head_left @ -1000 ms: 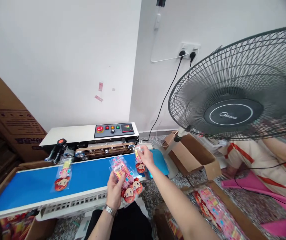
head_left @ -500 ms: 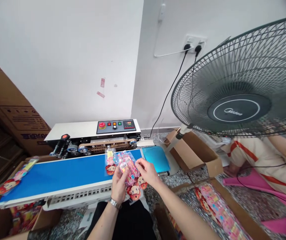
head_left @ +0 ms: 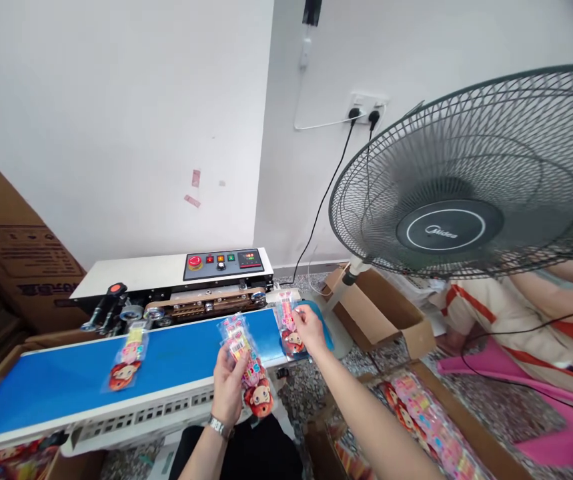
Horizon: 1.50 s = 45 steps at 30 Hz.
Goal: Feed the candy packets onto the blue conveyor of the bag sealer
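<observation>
My left hand [head_left: 229, 381] is closed round several pink plastic packets [head_left: 251, 373] with a cartoon head at the lower end, held over the front edge of the blue conveyor belt [head_left: 181, 355]. My right hand [head_left: 309, 328] pinches a single packet [head_left: 289, 327] by its side, upright at the right end of the belt, near the sealing machine's intake. Another packet [head_left: 127, 357] lies on the belt toward the left, its top edge at the sealing machine [head_left: 131, 279].
A large fan [head_left: 446, 223] stands on the right, above an open cardboard box [head_left: 376, 313]. Another box [head_left: 486, 437] with packets is at lower right. A seated person's leg [head_left: 486, 320] and a pink stool [head_left: 531, 400] are beyond. Packets fill a box [head_left: 81, 463] under the belt's left end.
My right hand has moved right with one packet, away from the bunch in my left hand. The packet on the belt has travelled left; the one at the far left end is gone from view.
</observation>
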Each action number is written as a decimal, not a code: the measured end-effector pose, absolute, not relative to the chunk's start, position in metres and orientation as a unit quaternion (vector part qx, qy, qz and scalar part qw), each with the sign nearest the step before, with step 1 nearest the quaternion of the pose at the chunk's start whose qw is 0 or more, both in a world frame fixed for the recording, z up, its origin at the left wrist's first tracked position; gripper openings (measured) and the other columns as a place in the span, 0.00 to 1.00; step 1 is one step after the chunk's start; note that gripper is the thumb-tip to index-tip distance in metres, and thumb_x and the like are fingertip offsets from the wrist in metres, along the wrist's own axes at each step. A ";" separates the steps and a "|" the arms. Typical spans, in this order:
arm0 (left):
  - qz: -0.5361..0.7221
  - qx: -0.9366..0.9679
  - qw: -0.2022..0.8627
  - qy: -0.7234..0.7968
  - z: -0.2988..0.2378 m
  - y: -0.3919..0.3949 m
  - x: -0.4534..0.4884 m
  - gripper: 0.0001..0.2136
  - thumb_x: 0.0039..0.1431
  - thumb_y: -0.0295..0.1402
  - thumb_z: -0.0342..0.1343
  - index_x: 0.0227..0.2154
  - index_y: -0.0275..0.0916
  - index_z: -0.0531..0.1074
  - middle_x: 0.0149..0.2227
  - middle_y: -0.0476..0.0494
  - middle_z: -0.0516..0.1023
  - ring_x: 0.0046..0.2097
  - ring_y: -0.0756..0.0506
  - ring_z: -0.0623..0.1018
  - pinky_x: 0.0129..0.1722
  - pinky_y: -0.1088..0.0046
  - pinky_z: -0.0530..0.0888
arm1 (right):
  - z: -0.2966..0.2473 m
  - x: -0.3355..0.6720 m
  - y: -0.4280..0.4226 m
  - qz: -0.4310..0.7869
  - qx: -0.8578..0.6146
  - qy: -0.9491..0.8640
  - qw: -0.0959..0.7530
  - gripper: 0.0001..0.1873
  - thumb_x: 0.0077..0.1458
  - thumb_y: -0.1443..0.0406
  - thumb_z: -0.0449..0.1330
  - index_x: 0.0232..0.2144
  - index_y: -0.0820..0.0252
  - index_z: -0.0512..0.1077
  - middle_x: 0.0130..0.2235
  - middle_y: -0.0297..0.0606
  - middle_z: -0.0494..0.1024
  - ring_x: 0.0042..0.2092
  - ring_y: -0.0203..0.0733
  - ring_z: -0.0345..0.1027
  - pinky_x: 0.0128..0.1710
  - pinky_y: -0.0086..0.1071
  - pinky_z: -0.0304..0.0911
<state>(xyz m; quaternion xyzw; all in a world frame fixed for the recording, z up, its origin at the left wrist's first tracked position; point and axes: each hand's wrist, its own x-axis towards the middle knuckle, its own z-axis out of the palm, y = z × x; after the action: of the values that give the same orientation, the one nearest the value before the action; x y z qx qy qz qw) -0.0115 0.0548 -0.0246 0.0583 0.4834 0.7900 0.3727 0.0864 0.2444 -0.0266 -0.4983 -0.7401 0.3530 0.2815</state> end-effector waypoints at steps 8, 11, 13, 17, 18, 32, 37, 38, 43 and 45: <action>0.789 0.061 0.406 0.458 -0.015 0.053 -0.011 0.20 0.44 0.34 0.64 0.42 0.39 0.67 0.40 0.42 0.78 0.38 0.44 0.78 0.38 0.69 0.73 | -0.017 0.043 0.245 0.289 -0.466 -0.807 0.219 0.05 0.50 0.66 0.54 0.30 0.57 0.70 0.26 0.35 0.75 0.30 0.40 0.69 0.30 0.28 0.58; 0.796 0.065 0.411 0.440 -0.012 0.053 -0.008 0.19 0.44 0.33 0.64 0.41 0.39 0.69 0.40 0.42 0.78 0.38 0.44 0.78 0.38 0.69 0.73 | -0.008 0.046 0.227 0.311 -0.418 -0.822 0.230 0.09 0.51 0.64 0.56 0.37 0.57 0.69 0.36 0.37 0.76 0.36 0.39 0.69 0.36 0.28 0.60; 0.796 0.070 0.424 0.426 -0.012 0.053 -0.006 0.19 0.44 0.33 0.64 0.41 0.38 0.70 0.41 0.40 0.78 0.39 0.43 0.77 0.40 0.67 0.73 | -0.003 0.054 0.211 0.383 -0.356 -0.817 0.241 0.10 0.54 0.61 0.54 0.38 0.57 0.68 0.37 0.36 0.75 0.36 0.37 0.68 0.36 0.27 0.61; 0.789 0.094 0.443 0.415 -0.014 0.055 -0.002 0.17 0.45 0.33 0.63 0.41 0.37 0.71 0.41 0.39 0.78 0.42 0.41 0.77 0.43 0.64 0.72 | 0.004 0.073 0.178 0.499 -0.277 -0.791 0.219 0.10 0.53 0.58 0.54 0.33 0.58 0.68 0.28 0.31 0.73 0.30 0.35 0.66 0.29 0.26 0.61; 0.790 0.102 0.441 0.414 -0.014 0.056 -0.001 0.16 0.46 0.33 0.62 0.40 0.37 0.72 0.41 0.39 0.78 0.43 0.41 0.76 0.44 0.65 0.72 | 0.005 0.076 0.172 0.494 -0.279 -0.793 0.220 0.10 0.53 0.58 0.54 0.32 0.58 0.69 0.27 0.31 0.72 0.29 0.35 0.66 0.29 0.26 0.61; 0.802 0.056 0.406 0.435 -0.020 0.052 -0.008 0.16 0.45 0.34 0.64 0.38 0.39 0.72 0.39 0.43 0.79 0.38 0.44 0.77 0.40 0.67 0.72 | -0.007 0.071 0.251 0.253 -0.479 -0.798 0.264 0.15 0.57 0.60 0.46 0.35 0.57 0.72 0.31 0.38 0.77 0.33 0.41 0.68 0.32 0.29 0.57; 0.798 0.053 0.413 0.436 -0.022 0.051 -0.011 0.18 0.45 0.34 0.63 0.41 0.38 0.71 0.40 0.41 0.78 0.39 0.43 0.77 0.41 0.66 0.72 | -0.017 0.049 0.266 0.208 -0.482 -0.826 0.204 0.12 0.57 0.64 0.49 0.35 0.56 0.72 0.31 0.39 0.77 0.32 0.40 0.69 0.31 0.28 0.56; 0.796 0.054 0.416 0.437 -0.023 0.051 -0.011 0.18 0.45 0.34 0.63 0.41 0.38 0.71 0.40 0.40 0.78 0.39 0.43 0.77 0.41 0.66 0.72 | -0.018 0.044 0.265 0.209 -0.481 -0.829 0.197 0.12 0.57 0.64 0.49 0.36 0.56 0.72 0.31 0.39 0.77 0.32 0.41 0.69 0.31 0.28 0.56; 0.789 0.068 0.421 0.443 -0.025 0.052 -0.009 0.17 0.47 0.34 0.62 0.41 0.38 0.70 0.41 0.39 0.78 0.39 0.43 0.77 0.41 0.66 0.72 | -0.012 0.032 0.243 0.251 -0.441 -0.832 0.226 0.13 0.55 0.63 0.51 0.43 0.58 0.69 0.35 0.41 0.76 0.37 0.43 0.69 0.37 0.31 0.60; 0.789 0.076 0.424 0.438 -0.022 0.053 -0.008 0.17 0.47 0.34 0.62 0.42 0.38 0.70 0.41 0.39 0.78 0.41 0.42 0.77 0.42 0.65 0.72 | -0.008 0.038 0.225 0.349 -0.387 -0.813 0.258 0.15 0.57 0.60 0.49 0.43 0.58 0.68 0.38 0.41 0.76 0.39 0.43 0.69 0.38 0.32 0.62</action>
<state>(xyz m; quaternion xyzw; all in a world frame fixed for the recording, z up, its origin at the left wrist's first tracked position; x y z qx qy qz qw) -0.0076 0.0532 -0.0222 0.0761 0.4381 0.7889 0.4242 0.0383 0.2250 -0.0079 -0.3872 -0.8134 0.3489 0.2582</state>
